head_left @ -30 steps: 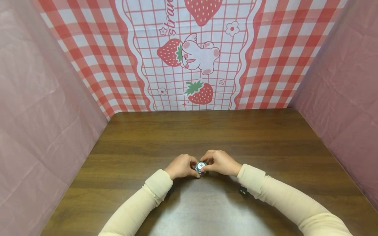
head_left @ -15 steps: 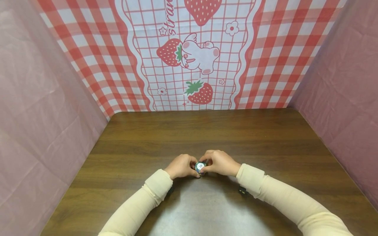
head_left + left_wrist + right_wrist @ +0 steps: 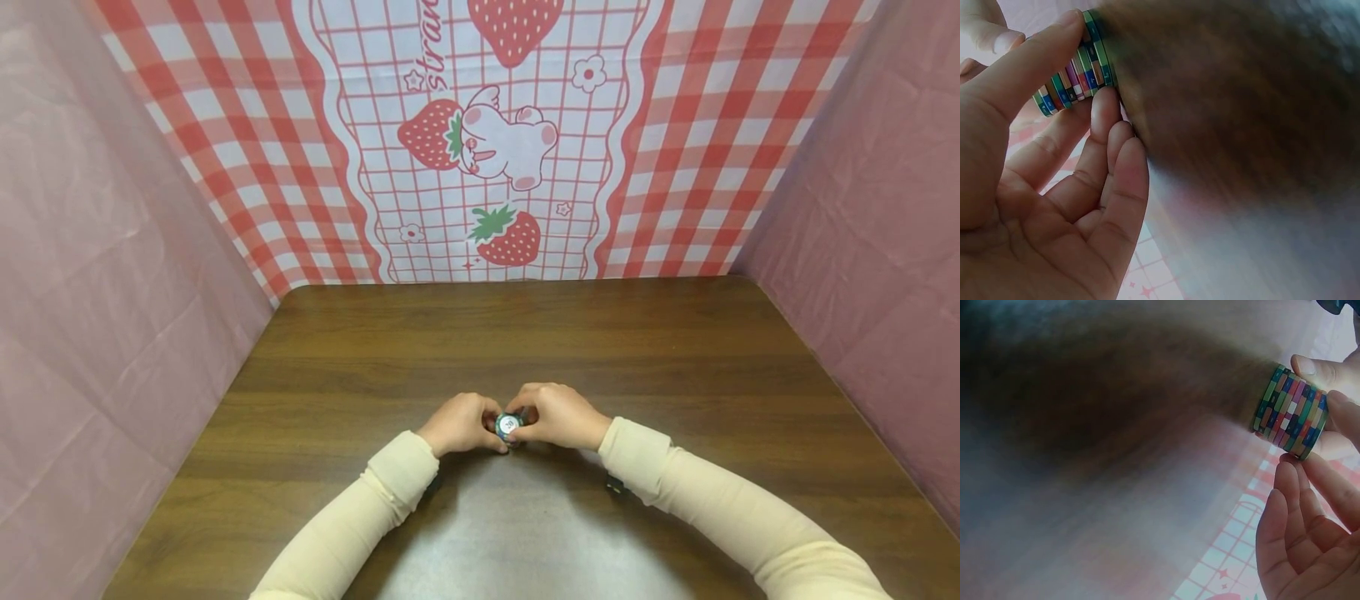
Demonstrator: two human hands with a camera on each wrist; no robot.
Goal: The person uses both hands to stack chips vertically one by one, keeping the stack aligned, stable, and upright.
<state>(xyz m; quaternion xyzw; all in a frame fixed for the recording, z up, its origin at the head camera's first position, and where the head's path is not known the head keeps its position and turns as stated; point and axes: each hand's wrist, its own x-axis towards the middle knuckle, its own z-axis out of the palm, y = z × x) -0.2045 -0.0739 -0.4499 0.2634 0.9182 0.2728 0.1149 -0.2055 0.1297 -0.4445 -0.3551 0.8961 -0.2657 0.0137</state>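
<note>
A stack of several poker chips (image 3: 509, 426) stands on the wooden table between both hands, its top face marked 20. Seen from the side in the left wrist view, the chips (image 3: 1079, 78) have edges striped in green, blue, red, white and tan. My left hand (image 3: 460, 423) holds the stack from the left, thumb in front and fingers behind. From the right, my right hand (image 3: 564, 415) pinches the upper chips between thumb and index finger, its other fingers loosely bent in the right wrist view. Part of the stack's side is hidden behind the fingers.
The brown table (image 3: 480, 333) reaches back to a red-and-white checked cloth (image 3: 675, 142) with strawberry prints. Pink cloth walls (image 3: 127, 275) hang at both sides. Cream sleeves (image 3: 405, 467) cover the forearms, and a dark device (image 3: 617, 483) shows under the right wrist.
The top chip has turned and shifted slightly left, so its 20 now reads more clearly. My right hand moved slightly left with it; the left hand has stayed in place.
</note>
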